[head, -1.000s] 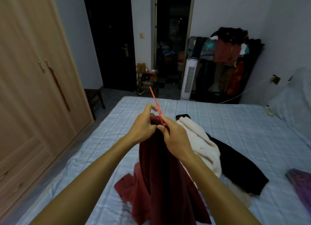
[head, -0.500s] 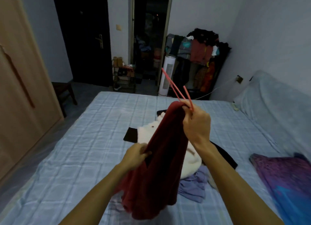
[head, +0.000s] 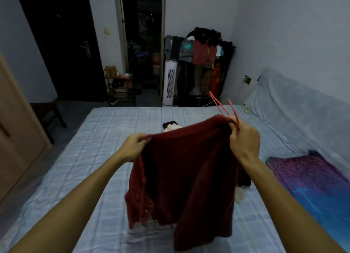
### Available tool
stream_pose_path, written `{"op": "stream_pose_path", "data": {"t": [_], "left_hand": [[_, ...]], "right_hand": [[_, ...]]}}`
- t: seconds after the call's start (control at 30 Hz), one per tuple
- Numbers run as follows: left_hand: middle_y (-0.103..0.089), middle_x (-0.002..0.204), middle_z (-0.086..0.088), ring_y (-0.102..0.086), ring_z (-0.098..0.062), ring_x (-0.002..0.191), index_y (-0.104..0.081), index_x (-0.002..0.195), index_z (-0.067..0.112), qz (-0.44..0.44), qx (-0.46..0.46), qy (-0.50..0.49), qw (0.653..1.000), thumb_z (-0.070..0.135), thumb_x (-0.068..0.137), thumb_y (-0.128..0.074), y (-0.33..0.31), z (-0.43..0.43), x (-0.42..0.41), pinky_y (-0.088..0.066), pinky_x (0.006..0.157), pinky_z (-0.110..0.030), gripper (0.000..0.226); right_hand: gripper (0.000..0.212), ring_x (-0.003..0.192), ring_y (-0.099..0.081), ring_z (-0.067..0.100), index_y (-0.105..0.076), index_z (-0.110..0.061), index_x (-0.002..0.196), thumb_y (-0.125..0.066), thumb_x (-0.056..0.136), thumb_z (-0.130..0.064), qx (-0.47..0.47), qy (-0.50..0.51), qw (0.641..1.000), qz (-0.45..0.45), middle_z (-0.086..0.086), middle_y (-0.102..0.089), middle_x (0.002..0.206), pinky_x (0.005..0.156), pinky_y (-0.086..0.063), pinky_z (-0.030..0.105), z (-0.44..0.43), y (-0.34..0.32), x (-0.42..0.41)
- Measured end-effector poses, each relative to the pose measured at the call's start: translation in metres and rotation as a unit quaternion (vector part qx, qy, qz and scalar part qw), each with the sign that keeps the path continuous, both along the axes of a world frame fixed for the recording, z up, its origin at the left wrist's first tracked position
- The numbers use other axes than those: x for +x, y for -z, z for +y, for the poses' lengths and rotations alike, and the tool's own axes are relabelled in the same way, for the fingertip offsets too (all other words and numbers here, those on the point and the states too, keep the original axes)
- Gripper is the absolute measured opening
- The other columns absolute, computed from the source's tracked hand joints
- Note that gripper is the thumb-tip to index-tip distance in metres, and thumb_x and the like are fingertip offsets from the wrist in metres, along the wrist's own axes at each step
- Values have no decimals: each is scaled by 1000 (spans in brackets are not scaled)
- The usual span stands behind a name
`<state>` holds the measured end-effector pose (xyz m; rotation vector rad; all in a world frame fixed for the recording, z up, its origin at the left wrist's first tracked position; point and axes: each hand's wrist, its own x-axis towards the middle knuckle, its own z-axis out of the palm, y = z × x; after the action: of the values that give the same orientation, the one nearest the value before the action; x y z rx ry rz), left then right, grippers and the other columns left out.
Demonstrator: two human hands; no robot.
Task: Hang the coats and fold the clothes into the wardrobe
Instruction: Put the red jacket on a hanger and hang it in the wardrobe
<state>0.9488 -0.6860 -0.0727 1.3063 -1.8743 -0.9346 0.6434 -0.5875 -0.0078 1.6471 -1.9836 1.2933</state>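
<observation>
Raised now, left hand [head: 135, 146] pinches red coat [head: 185, 177] stretched across to right hand [head: 244, 139] pinching hanger [head: 219, 104].

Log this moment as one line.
left hand grips dark red coat at top edge | right hand pinches coat and pink hanger | coat hangs over bed

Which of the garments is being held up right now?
The dark red garment, gripped by the left hand and, with the pink hanger, the right hand; the white garment and black garment lie on the bed.
</observation>
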Motion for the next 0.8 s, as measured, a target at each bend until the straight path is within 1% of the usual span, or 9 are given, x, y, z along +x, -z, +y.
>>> {"op": "stream_pose_path", "data": {"t": [0.07, 0.13, 0.2, 0.33, 0.37, 0.43, 0.5, 0.67, 0.8], "left_hand": [[-70, 85, -4, -62, -13, 75, -71, 91, 12, 82, 16, -24, 996, 21, 98, -48, -10, -1, -15, -49, 71, -29, 25], [-67, 87, -7, -60, -16, 78, -70, 87, 16, 146, 24, -65, 987, 23, 98, -48, -21, 0, -29, -47, 74, -32, 26], [-68, 87, -3, -62, -15, 79, -69, 85, 22, 169, 25, -75, 983, 20, 98, -48, -31, 1, -43, -49, 76, -29, 25], [-72, 89, 2, -67, -15, 87, -72, 89, 23, 99, 5, -74, 992, 16, 95, -50, -31, -2, -68, -53, 80, -29, 23], [-72, 89, 1, -67, -17, 88, -72, 91, 22, 77, 1, -88, 993, 17, 94, -51, -29, -4, -71, -54, 80, -31, 22], [-72, 95, -4, -66, -22, 93, -72, 96, 20, 21, -14, -125, 992, 18, 93, -51, -30, -7, -74, -53, 84, -35, 21], [-71, 102, -6, -63, -24, 99, -72, 104, 18, -38, -24, -152, 987, 17, 94, -51, -35, -10, -73, -50, 86, -33, 23], [-69, 102, -7, -61, -20, 91, -70, 109, 15, -63, -4, -178, 982, 16, 96, -49, -42, -13, -61, -45, 74, -30, 25], [-70, 97, -4, -63, -19, 89, -71, 106, 18, -72, -21, -168, 983, 15, 95, -49, -43, -11, -58, -47, 74, -29, 25]], "right_hand": [[22, 78, -63, 35, -68, -13, 110, -54, 93, -13, 29, 8, 999, -10, 15, -70, 89, 63, -37, 31, 1, 10, -7], [22, 84, -64, 35, -68, -10, 110, -54, 94, -14, 60, -2, 998, -34, 16, -71, 93, 68, -43, 34, 4, 24, -11], [24, 90, -66, 32, -66, -9, 114, -52, 96, -15, 54, -34, 995, -71, 11, -71, 101, 74, -47, 35, 8, 34, -8], [27, 90, -68, 32, -62, -2, 116, -44, 96, -8, 37, -121, 991, -39, 9, -67, 117, 79, -53, 46, 13, 43, 5], [26, 90, -69, 26, -63, -5, 114, -45, 96, -7, 51, -144, 986, -73, 4, -68, 114, 79, -53, 47, 15, 43, 8], [23, 85, -69, 10, -63, -15, 113, -46, 98, -10, 83, -191, 965, -161, -9, -69, 102, 75, -56, 42, 17, 42, 12], [22, 80, -69, 3, -63, -22, 107, -46, 98, -11, 91, -218, 951, -201, -14, -69, 97, 70, -58, 37, 22, 40, 14], [25, 73, -71, 12, -66, -23, 94, -47, 96, -6, 126, -257, 911, -297, -1, -73, 88, 61, -57, 33, 34, 34, 2], [23, 70, -70, 11, -68, -17, 93, -49, 95, -4, 183, -267, 908, -264, -3, -73, 81, 58, -55, 25, 34, 40, -2]]}}
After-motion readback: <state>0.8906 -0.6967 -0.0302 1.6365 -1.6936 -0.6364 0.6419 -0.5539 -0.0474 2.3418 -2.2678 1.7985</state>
